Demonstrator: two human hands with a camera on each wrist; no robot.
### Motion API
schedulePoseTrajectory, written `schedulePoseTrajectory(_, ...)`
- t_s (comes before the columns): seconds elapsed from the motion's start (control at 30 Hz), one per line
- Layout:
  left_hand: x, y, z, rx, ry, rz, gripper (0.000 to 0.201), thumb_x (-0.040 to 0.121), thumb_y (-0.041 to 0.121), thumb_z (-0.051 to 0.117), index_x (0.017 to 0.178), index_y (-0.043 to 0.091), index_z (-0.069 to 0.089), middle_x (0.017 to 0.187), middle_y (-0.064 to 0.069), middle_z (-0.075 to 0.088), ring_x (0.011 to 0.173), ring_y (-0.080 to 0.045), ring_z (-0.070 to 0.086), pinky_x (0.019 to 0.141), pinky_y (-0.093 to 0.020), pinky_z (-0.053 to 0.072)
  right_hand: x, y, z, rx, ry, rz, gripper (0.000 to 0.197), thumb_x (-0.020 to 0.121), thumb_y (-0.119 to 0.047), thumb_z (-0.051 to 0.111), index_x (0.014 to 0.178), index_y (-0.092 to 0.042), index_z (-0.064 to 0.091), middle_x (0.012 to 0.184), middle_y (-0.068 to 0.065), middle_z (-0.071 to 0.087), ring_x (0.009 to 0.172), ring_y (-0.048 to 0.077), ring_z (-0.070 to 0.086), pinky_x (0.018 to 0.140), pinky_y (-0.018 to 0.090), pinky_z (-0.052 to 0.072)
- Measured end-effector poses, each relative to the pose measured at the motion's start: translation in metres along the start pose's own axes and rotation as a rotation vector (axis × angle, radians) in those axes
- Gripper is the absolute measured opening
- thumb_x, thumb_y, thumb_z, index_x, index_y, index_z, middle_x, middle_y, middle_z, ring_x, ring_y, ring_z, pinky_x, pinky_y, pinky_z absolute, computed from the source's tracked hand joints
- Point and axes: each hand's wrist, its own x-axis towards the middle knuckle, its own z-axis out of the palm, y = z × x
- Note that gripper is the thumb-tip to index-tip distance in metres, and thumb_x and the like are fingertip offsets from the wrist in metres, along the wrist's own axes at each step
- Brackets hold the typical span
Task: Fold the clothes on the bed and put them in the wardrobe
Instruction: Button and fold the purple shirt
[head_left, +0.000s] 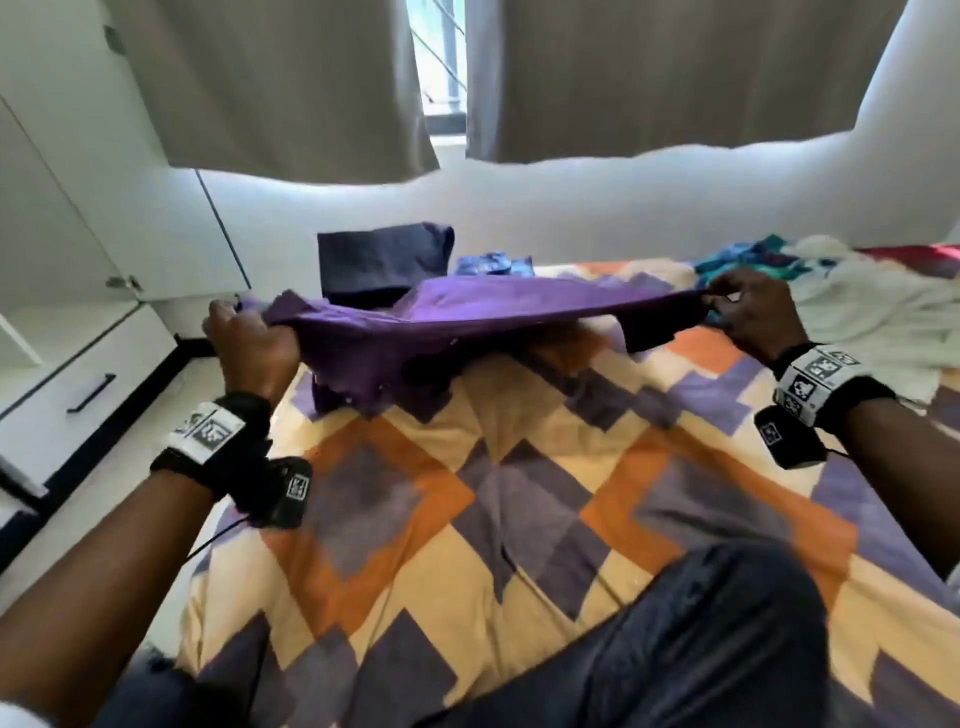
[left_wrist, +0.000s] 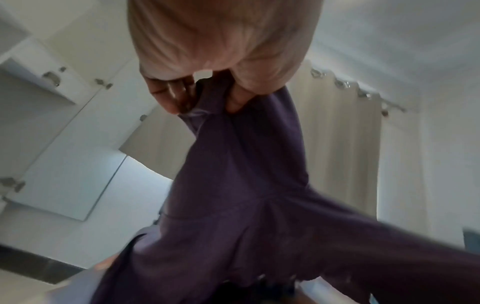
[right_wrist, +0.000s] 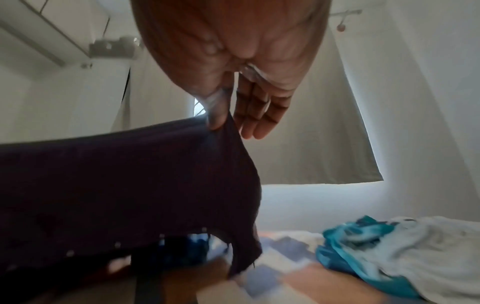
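A purple garment (head_left: 467, 312) is stretched level above the bed (head_left: 519, 493) between my two hands. My left hand (head_left: 249, 338) grips its left end in a fist; the left wrist view shows the fingers (left_wrist: 171, 92) curled round the bunched purple cloth (left_wrist: 246, 185). My right hand (head_left: 748, 306) pinches the right end; in the right wrist view the thumb and forefinger hold the cloth (right_wrist: 130, 174) while the other fingers (right_wrist: 259, 115) hang straight. The garment's lower part droops onto the quilt.
A folded dark navy garment (head_left: 379, 265) and a folded blue one (head_left: 493, 262) lie at the bed's far side. A teal garment (head_left: 748, 260) and a white cloth (head_left: 872, 306) are heaped at right. White wardrobe doors and a drawer (head_left: 78, 395) stand at left. My knee (head_left: 701, 639) rests on the bed.
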Motion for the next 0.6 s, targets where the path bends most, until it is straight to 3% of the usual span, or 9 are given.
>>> schedulePoseTrajectory(0.07, -0.036, -0.03, 0.005, 0.148, -0.125, 0.16, 0.047, 0.064, 0.022, 0.039, 0.089, -0.006, 0.068, 0.111, -0.036, 0.055, 0.109, -0.049, 0.05, 0.102, -0.047, 0.037, -0.031, 0.025, 0.009, -0.042, -0.082, -0.01, 0.012, 0.081, 0.001, 0.068, 0.093, 0.0, 0.071, 0.094, 0.024, 0.069, 0.088, 0.039, 0.064, 0.079, 0.041, 0.048)
schedulePoseTrajectory(0.2, -0.094, -0.057, 0.007, 0.214, -0.364, 0.591, 0.053, 0.066, 0.019, 0.041, 0.104, -0.003, 0.071, 0.142, -0.028, 0.048, 0.136, -0.046, 0.037, 0.118, -0.047, 0.026, -0.077, 0.059, 0.011, -0.132, -0.281, -0.124, 0.011, 0.075, 0.005, 0.066, 0.08, -0.004, 0.069, 0.079, 0.019, 0.069, 0.075, 0.034, 0.065, 0.067, 0.035, 0.044)
schedulePoseTrajectory(0.3, -0.125, -0.062, 0.01, 0.278, -0.558, 0.979, 0.043, 0.068, 0.017, 0.042, 0.091, 0.0, 0.075, 0.145, -0.024, 0.047, 0.14, -0.046, 0.034, 0.114, -0.056, 0.029, -0.102, 0.068, 0.006, -0.274, -0.455, -0.176, 0.02, 0.069, 0.011, 0.067, 0.074, -0.009, 0.069, 0.076, 0.018, 0.067, 0.075, 0.033, 0.061, 0.067, 0.036, 0.043)
schedulePoseTrajectory(0.37, -0.14, -0.067, 0.016, 0.328, -0.684, 1.152, 0.042, 0.074, 0.018, 0.041, 0.092, 0.004, 0.076, 0.141, -0.021, 0.053, 0.137, -0.045, 0.04, 0.116, -0.052, 0.026, -0.112, 0.074, 0.007, -0.356, -0.541, -0.205, 0.025, 0.067, 0.008, 0.067, 0.067, -0.017, 0.067, 0.07, 0.014, 0.066, 0.076, 0.032, 0.057, 0.065, 0.033, 0.042)
schedulePoseTrajectory(0.43, -0.15, -0.077, 0.022, 0.42, -0.811, 1.21, 0.042, 0.087, 0.026, 0.042, 0.095, 0.006, 0.078, 0.135, -0.016, 0.06, 0.135, -0.041, 0.045, 0.118, -0.044, 0.026, -0.119, 0.084, 0.012, -0.424, -0.606, -0.278, 0.027, 0.064, 0.003, 0.069, 0.062, -0.024, 0.064, 0.066, 0.009, 0.066, 0.072, 0.032, 0.057, 0.062, 0.036, 0.047)
schedulePoseTrajectory(0.5, -0.159, -0.085, 0.024, 0.466, -0.923, 1.221, 0.03, 0.082, 0.028, 0.055, 0.089, 0.012, 0.079, 0.125, -0.008, 0.065, 0.131, -0.034, 0.051, 0.115, -0.041, 0.032, -0.125, 0.09, 0.017, -0.493, -0.657, -0.33, 0.021, 0.064, -0.003, 0.07, 0.062, -0.023, 0.064, 0.068, 0.007, 0.066, 0.069, 0.033, 0.06, 0.062, 0.039, 0.05)
schedulePoseTrajectory(0.6, -0.17, -0.088, 0.014, 0.516, -1.133, 1.088, 0.021, 0.079, 0.026, 0.054, 0.074, 0.016, 0.073, 0.089, 0.0, 0.071, 0.094, -0.025, 0.068, 0.097, -0.034, 0.047, -0.13, 0.086, 0.016, -0.511, -0.75, -0.236, 0.015, 0.07, -0.009, 0.073, 0.068, -0.023, 0.068, 0.075, 0.007, 0.07, 0.073, 0.031, 0.063, 0.064, 0.034, 0.045)
